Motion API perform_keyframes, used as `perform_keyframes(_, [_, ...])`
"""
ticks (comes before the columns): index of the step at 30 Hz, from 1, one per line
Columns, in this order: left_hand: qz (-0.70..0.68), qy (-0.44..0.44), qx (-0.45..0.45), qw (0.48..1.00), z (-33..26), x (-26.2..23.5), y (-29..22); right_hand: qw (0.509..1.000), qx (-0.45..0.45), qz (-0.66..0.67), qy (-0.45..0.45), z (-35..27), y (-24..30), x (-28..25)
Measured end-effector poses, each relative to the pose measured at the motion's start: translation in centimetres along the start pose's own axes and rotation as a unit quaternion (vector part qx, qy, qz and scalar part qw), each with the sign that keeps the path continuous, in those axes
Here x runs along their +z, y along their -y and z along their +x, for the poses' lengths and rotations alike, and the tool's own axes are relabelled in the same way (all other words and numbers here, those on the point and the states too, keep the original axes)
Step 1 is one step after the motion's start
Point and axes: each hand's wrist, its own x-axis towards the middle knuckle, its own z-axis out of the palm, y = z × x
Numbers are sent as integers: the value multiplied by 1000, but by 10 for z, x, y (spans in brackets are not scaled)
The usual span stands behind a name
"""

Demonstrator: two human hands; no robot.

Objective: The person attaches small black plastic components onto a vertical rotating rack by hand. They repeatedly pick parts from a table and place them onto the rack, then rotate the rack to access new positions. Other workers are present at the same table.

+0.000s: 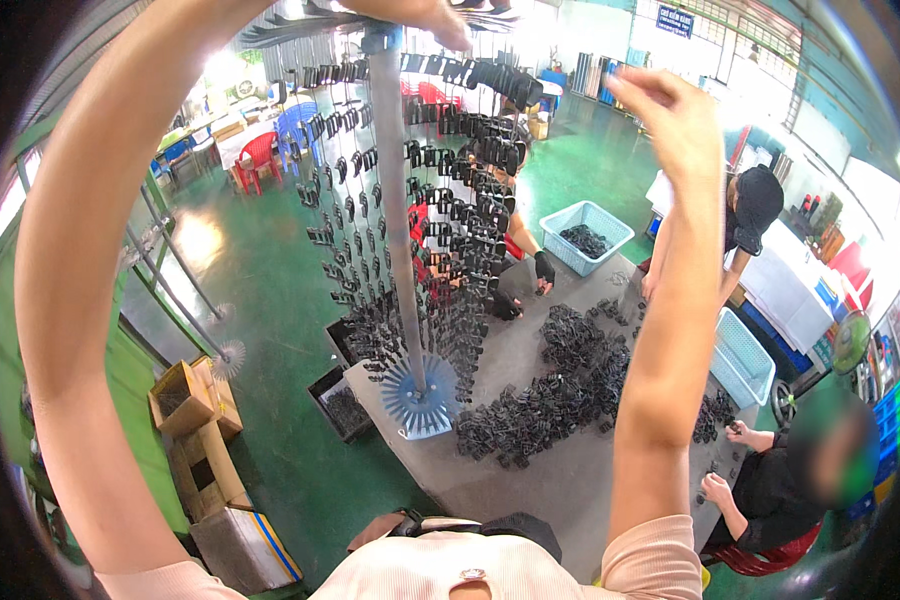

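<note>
My left hand (410,12) is at the upper edge, at the top of a grey pole rack (395,200). Its fingers are partly cut off by the frame, so their grip cannot be told. My right hand (670,110) is raised right of the rack, apart from it, its fingers loosely bent with nothing seen in them. Strings of small black parts (460,215) hang around the pole in tiers. The pole's foot is a slotted blue-grey disc (418,395) at the table's left end. A big heap of small black parts (560,390) covers part of the grey table (510,490).
A light blue basket (610,255) holds black parts at the far end; another basket (740,360) is at the right. Co-workers sit around the table, one with hands (720,485) by the parts. Cardboard boxes (205,465) and a black crate (340,405) stand left.
</note>
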Motion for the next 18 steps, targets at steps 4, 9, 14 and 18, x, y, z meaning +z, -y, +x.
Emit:
perform_keyframes(4, [-54,112,-4,992,23,-5,-1,996,33,78,37,-28,110,13])
perform_keyframes(9, [-66,133,-30,988,27,-12,-16,998,30,-2,-50,-30,122,31])
perform_keyframes(14, [-26,83,-67,994,22,-2,-21,942,141,296,71,-17,78,23])
perform_keyframes(18, [-100,54,-64,991,2,-2,-10,948,141,273,88,-22,7,-3])
